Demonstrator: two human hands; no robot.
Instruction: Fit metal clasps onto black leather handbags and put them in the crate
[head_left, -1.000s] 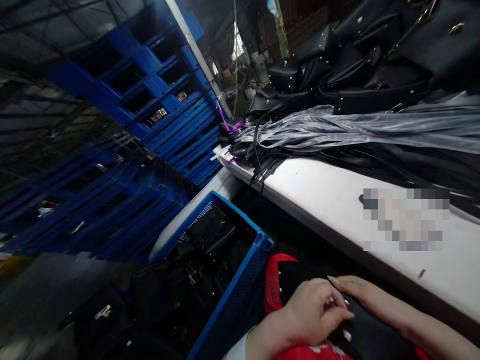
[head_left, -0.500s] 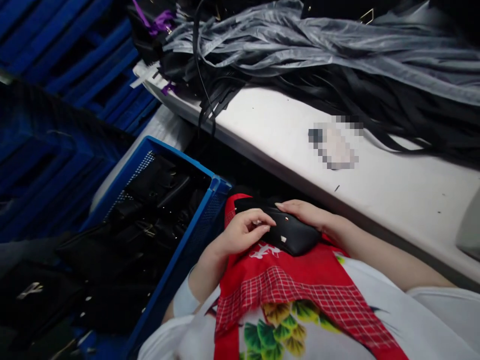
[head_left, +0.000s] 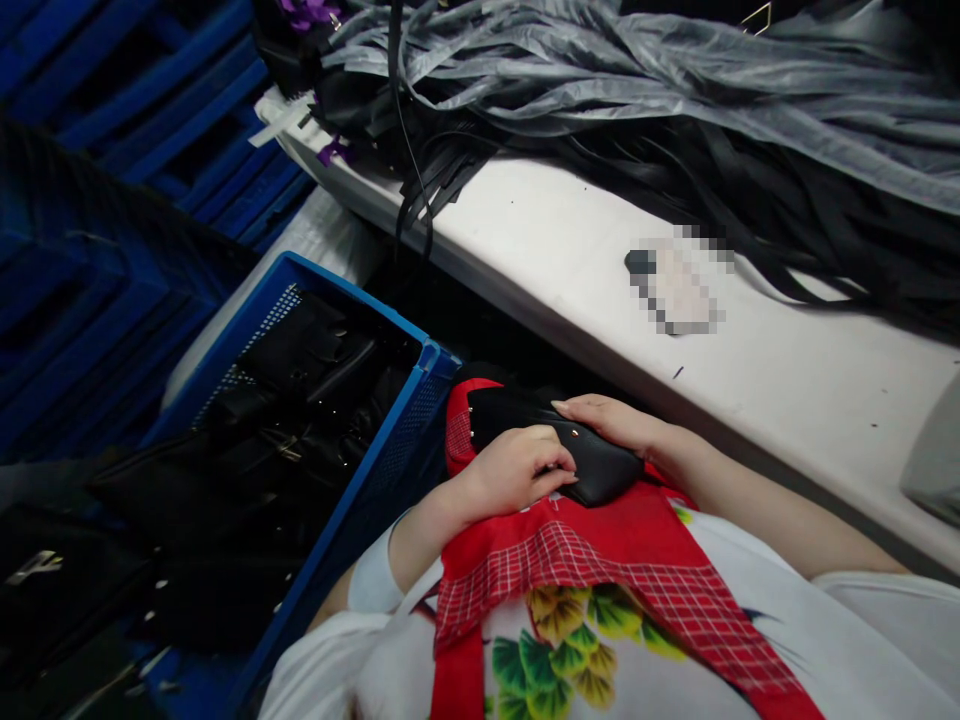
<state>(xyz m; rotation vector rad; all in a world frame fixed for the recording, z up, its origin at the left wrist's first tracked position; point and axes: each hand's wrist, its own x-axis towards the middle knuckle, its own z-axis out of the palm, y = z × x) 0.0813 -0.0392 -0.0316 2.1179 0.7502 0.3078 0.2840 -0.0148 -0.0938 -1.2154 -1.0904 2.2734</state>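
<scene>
Clock centred on the bag, noon at top of view.

Red apron (head_left: pixel 525 525) at six; small black bag (head_left: pixel 604 470) in the lap against it. Left hand (head_left: pixel 510 465) at nine, on the bag's near side: fingers curled, thumb tip close to forefinger; can't tell whether anything is pinched. Right hand (head_left: pixel 611 420) at one, thumb along the far edge, other fingers mostly hidden.

Handling, my judgement: let the right hand brace the far edge while the left works by fingertip, lightly, clear of the metal stud (head_left: pixel 575 433); rest the bag flat so the leather doesn't crease.

Blue crate (head_left: pixel 429 355) at ten, its corner near the left forearm; black bags (head_left: pixel 300 345) inside. The tight side: lift before swinging that way. Dark gap at eleven.

White table (head_left: pixel 787 385), one to three, edge close beyond the right forearm; most room on its bare top at two. Blurred-out item (head_left: pixel 679 290) at one. Black straps (head_left: pixel 697 190) beyond.
</scene>
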